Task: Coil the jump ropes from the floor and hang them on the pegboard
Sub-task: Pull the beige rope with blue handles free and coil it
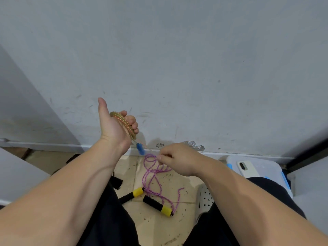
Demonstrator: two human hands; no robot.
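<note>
My left hand (pixel 115 126) is raised in front of the grey wall, its fingers closed around several turns of a yellow-orange braided jump rope (pixel 124 124). A blue handle (pixel 140 149) of that rope dangles just below the hand. My right hand (pixel 179 159) is lower and to the right, pinching a thin strand near the blue handle. On the tiled floor below lies a purple jump rope (pixel 154 176) in loose loops, with two black-and-yellow handles (pixel 158 205) side by side. No pegboard is in view.
A grey wall (pixel 177 68) fills the upper view, with a white baseboard at its foot. A translucent lidded bin (pixel 266 166) with a white phone (pixel 247 168) on it stands at the right. A white perforated shoe (pixel 205 198) and dark trouser legs frame the floor.
</note>
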